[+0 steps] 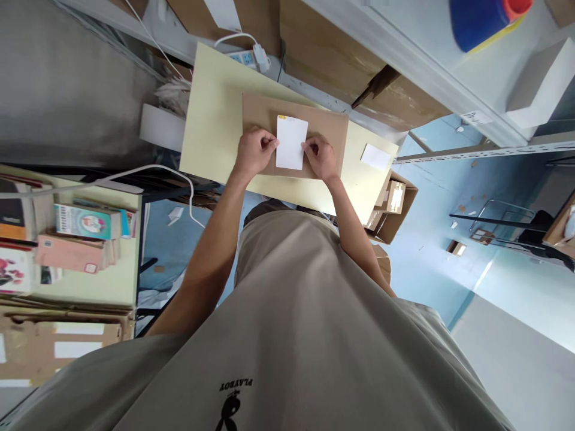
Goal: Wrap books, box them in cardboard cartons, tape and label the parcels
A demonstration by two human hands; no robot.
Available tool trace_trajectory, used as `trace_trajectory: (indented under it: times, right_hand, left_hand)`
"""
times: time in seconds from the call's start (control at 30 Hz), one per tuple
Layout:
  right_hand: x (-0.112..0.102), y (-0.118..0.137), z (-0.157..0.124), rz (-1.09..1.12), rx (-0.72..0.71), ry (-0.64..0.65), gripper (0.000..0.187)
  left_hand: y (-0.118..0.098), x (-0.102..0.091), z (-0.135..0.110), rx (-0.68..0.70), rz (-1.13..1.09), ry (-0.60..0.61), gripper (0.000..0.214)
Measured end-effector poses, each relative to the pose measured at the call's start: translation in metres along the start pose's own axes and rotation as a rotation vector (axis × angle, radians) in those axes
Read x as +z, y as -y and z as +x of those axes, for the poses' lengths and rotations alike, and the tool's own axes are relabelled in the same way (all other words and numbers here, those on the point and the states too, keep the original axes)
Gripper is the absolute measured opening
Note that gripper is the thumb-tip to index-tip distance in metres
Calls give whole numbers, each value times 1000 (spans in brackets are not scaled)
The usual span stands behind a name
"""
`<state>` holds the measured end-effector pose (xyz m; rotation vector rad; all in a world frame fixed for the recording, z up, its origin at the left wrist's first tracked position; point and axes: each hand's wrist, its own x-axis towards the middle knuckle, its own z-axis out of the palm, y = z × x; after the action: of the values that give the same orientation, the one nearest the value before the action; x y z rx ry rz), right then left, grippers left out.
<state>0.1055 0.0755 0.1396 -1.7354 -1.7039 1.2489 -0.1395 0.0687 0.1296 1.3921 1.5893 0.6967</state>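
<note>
A white rectangular sheet, which looks like a label [291,143], is over a flat brown piece of cardboard [332,129]; I cannot tell whether it lies flat on it or is held just above. It has a small yellow mark at its top left corner. My left hand [256,152] pinches the sheet's left edge between thumb and finger. On the opposite edge, my right hand [322,157] pinches it in the same way. Beneath the cardboard is a pale yellow tabletop [211,120]. Another white slip [375,156] rests near the table's right end.
Behind the table are a power strip [242,58] with a plug and large cardboard boxes [327,57]. An open carton [399,206] stands at the right. Books [85,221] fill a side table at left, with a white cable [166,167] running past. A shelf [417,72] overhangs the upper right.
</note>
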Motion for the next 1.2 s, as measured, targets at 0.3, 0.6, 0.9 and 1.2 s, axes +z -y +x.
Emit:
trace_trajectory:
  times: [0.3,0.6,0.9,1.2]
  right_hand:
    - [5,-11,0,-48,-25,-40,42]
    - [10,-5,-3,-60,-25,-69,35]
    - [18,12,1,-186,44,-130,23]
    - [28,33,11,-340,293,-198,52]
  left_hand:
    - [0,1,-3,0,2,-15,18]
    - [-7,5,-11,3,73,-59,13]
    - [-13,22,-14,-32,260,-118,29]
    - [-12,29,-2,-158,323,-262,25]
